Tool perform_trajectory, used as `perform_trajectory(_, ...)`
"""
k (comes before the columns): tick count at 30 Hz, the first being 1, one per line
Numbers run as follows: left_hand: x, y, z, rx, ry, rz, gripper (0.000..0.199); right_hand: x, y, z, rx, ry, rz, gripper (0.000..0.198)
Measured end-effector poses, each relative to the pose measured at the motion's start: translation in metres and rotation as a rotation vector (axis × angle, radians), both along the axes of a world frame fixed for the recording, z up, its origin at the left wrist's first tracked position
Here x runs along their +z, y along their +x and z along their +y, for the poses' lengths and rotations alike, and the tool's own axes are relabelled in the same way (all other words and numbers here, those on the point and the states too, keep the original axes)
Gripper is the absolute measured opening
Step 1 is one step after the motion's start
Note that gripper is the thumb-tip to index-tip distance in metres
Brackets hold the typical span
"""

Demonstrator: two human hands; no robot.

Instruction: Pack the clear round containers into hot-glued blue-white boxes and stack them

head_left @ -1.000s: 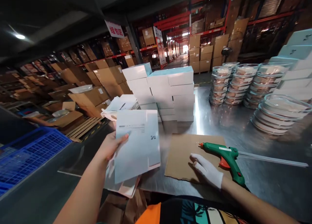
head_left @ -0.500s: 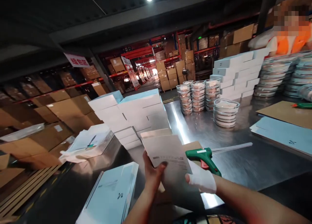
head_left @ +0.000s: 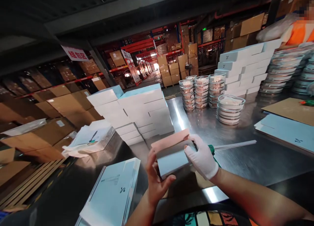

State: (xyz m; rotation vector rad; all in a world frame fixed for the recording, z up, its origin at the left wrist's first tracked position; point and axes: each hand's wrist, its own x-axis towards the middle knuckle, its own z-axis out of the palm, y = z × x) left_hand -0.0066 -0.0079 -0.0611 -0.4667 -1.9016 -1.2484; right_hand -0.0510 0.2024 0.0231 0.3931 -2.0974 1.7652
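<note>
A pale blue-white cardboard box [head_left: 173, 159] is held tilted above the metal table, with a lighter, pinkish edge or flap along its far top. My bare left hand [head_left: 155, 180] grips its left side, thumb at the lower front edge. On the right side, my right hand [head_left: 202, 157] in a white glove is closed on the box's upper corner. A green glue gun [head_left: 211, 149] lies just beyond the glove, mostly hidden by it. Thin clear sticks [head_left: 235, 144] stretch to its right. Flat light blue cardboard pieces [head_left: 113, 190] lie stacked by my left forearm.
White boxes [head_left: 142, 111] are piled ahead, with another pile [head_left: 245, 68] at the back right. Round clear containers [head_left: 230, 109] stand in several stacks. Blue sheets [head_left: 284, 129] lie rightward. A white basket [head_left: 105, 137] sits left. A person in an orange vest [head_left: 298, 34] stands far right.
The box has tipped from standing upright to lying back, so another face and the pinkish edge show. My right hand has moved up to its upper right corner, now covering most of the glue gun.
</note>
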Motion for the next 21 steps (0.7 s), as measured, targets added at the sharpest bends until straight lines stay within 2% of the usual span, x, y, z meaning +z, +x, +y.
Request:
perform_trajectory(3, -0.003, -0.002, -0.008, -0.043, -0.125, -0.092, 0.055, -0.004, -0.01, 0.01, 0.009, -0.061, 0.054, 0.036)
perform_trajectory(4, 0.0, -0.002, -0.011, -0.026, -0.116, -0.098, 0.051, -0.006, -0.016, 0.019, 0.025, -0.029, 0.062, 0.037)
perform_trajectory(5, 0.005, -0.002, -0.013, 0.011, -0.075, -0.094, 0.051, -0.008, -0.022, 0.028, 0.021, 0.057, 0.06, 0.038)
perform_trajectory(6, 0.011, -0.002, -0.015, 0.054, -0.021, -0.089, 0.052, -0.012, -0.028, 0.039, -0.009, 0.202, 0.024, 0.039)
perform_trajectory(9, 0.037, -0.002, -0.016, 0.122, 0.156, -0.126, 0.055, -0.033, -0.043, 0.066, -0.118, 0.705, -0.28, 0.038)
perform_trajectory(11, 0.051, -0.003, -0.016, 0.103, 0.26, -0.161, 0.059, -0.052, -0.047, 0.078, -0.128, 0.854, -0.49, 0.049)
perform_trajectory(14, 0.061, -0.004, -0.014, 0.069, 0.358, -0.2, 0.064, -0.075, -0.047, 0.09, -0.09, 0.849, -0.586, 0.073)
perform_trajectory(16, 0.062, -0.004, -0.013, 0.044, 0.396, -0.239, 0.066, -0.085, -0.044, 0.099, -0.043, 0.821, -0.608, 0.071)
perform_trajectory(18, 0.061, -0.003, -0.012, 0.017, 0.419, -0.266, 0.066, -0.089, -0.041, 0.108, -0.027, 0.705, -0.605, 0.064)
perform_trajectory(21, 0.063, -0.003, -0.012, -0.013, 0.428, -0.254, 0.062, -0.088, -0.035, 0.114, -0.213, 0.418, -0.417, 0.068)
